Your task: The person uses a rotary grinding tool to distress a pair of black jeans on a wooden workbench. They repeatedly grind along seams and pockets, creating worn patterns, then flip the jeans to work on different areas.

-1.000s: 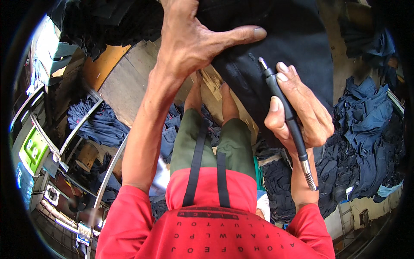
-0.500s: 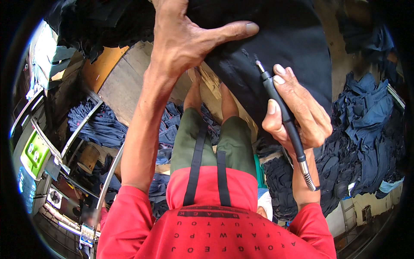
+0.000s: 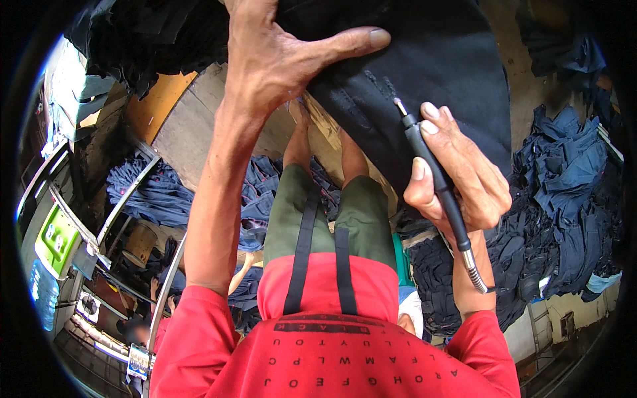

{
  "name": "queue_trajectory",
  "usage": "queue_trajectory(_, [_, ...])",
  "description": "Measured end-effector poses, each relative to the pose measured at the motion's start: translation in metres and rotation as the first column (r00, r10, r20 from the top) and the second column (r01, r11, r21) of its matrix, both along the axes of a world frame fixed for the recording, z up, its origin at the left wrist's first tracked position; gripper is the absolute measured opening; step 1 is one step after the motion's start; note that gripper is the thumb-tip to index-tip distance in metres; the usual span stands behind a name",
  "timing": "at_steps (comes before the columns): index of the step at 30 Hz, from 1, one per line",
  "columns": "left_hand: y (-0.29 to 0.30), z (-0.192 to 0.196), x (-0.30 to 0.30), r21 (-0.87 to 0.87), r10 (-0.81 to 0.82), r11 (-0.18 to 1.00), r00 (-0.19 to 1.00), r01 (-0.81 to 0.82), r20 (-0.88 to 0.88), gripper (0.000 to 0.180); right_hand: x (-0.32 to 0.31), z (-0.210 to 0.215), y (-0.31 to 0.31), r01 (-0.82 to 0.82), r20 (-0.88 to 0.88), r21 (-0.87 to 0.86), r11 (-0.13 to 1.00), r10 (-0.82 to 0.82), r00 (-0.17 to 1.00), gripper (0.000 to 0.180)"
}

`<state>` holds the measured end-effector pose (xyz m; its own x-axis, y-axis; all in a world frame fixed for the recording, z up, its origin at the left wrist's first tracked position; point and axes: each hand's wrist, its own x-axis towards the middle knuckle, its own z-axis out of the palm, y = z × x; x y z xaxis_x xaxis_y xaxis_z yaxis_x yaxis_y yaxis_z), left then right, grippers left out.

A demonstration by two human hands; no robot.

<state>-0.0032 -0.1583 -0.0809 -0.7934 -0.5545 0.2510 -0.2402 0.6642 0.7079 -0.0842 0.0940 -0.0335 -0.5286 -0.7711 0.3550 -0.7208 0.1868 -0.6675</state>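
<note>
A smooth black cloth panel [image 3: 451,46] spreads out in front of me, with pale scuffed streaks [image 3: 379,83] near its middle. My left hand [image 3: 265,63] rests on its left side, thumb stretched out flat to the right; the other fingers run past the top of the picture. In my right hand [image 3: 474,182] is a slim black rotary grinder handpiece [image 3: 434,162], gripped like a pen. A coiled metal spring [image 3: 472,268] sleeves its rear end. Its small metal tip meets the cloth at the lower end of the streaks.
Dark garments [image 3: 564,159] lie heaped at the right, with more bundles [image 3: 149,189] at the left. A ragged black cloth pile [image 3: 159,33] sits upper left, above a wooden board [image 3: 192,126]. Metal rails [image 3: 126,199], a green plastic tray [image 3: 54,240] and another person [image 3: 136,330] are at far left.
The pale streaks have become longer and clearer, showing a second line. My left hand and the cloth have shifted slightly left; my right hand stays nearly in place. The person at left shows more.
</note>
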Motion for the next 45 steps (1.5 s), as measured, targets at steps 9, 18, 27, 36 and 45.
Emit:
queue_trajectory(9, [0.001,0.004,-0.004,-0.003,-0.001,1.0,1.0,0.001,0.03,0.082,0.001,0.005,0.008,0.018,0.058,0.007,1.0,-0.019,0.998,0.031])
queue_trajectory(18, [0.011,0.008,-0.013,0.015,0.068,0.998,0.997,-0.068,0.028,0.077,-0.015,-0.005,-0.003,-0.016,-0.027,-0.037,0.999,0.015,1.0,0.031])
queue_trajectory(27, [0.008,0.0,-0.012,-0.009,0.063,0.998,0.998,-0.062,0.008,0.077,-0.016,0.002,0.0,-0.029,0.0,-0.004,1.0,0.029,1.0,0.03])
queue_trajectory(36, [0.01,0.001,-0.012,0.018,0.073,0.997,0.997,-0.073,0.006,0.08,-0.013,0.0,0.01,-0.021,0.01,0.017,1.0,0.021,1.0,0.031])
queue_trajectory(45, [0.008,-0.003,-0.013,-0.006,0.06,0.998,0.998,-0.06,-0.033,0.081,-0.01,0.001,0.018,-0.007,0.018,0.031,1.0,0.006,1.0,0.034])
